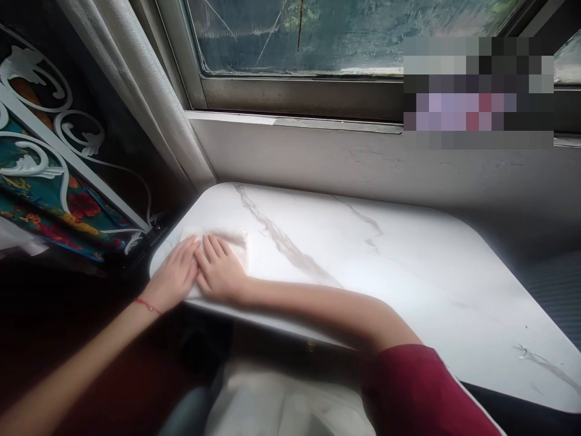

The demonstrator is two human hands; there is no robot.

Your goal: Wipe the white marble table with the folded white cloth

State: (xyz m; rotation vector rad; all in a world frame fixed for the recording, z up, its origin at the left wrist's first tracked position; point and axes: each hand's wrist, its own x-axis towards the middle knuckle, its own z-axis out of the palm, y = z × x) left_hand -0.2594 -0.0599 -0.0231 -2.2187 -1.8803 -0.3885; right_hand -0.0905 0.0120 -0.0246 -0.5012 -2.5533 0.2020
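Note:
A white cloth lies on the left end of a white marble-patterned table. My left hand, with a thin red string at its wrist, presses flat on the cloth's left side, fingers stretched out. Right beside it, my right hand rests palm down on the cloth, its thumb side against my left fingers. Neither hand is closed around anything. The cloth's part under both palms is hidden.
A window with a pale sill runs behind the table. At left are a pale curtain, a white scrolled metal frame and floral fabric. A pixelated patch covers the upper right.

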